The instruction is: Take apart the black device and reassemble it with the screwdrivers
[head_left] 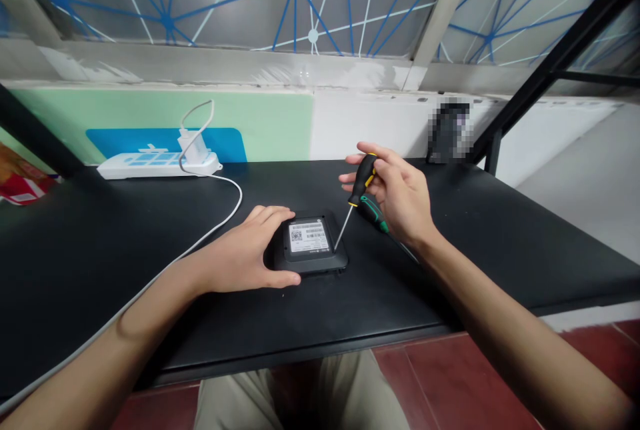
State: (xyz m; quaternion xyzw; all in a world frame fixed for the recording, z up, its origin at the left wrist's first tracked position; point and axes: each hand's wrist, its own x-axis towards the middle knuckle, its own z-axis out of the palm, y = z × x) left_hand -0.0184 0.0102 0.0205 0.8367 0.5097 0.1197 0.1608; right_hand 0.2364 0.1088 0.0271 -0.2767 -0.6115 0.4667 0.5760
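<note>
A flat black square device (pixel 320 267) lies on the black table, with a white label (pixel 306 237) bearing a QR code and barcodes on top. My left hand (pixel 255 247) braces its left side, fingers at the far edge and thumb along the near edge. In my right hand (pixel 400 193) is a black and yellow screwdriver (pixel 363 180), held tilted. The tip of its thin shaft meets the device near the label's lower right corner. Partly hidden behind my right hand, a green and black screwdriver (pixel 373 212) lies on the table.
A white power strip (pixel 160 165) with a plugged-in charger (pixel 194 147) stands at the back left; its white cable (pixel 220 223) runs under my left arm. A blurred-out dark object (pixel 449 130) leans on the back wall. A red packet (pixel 23 177) sits at far left.
</note>
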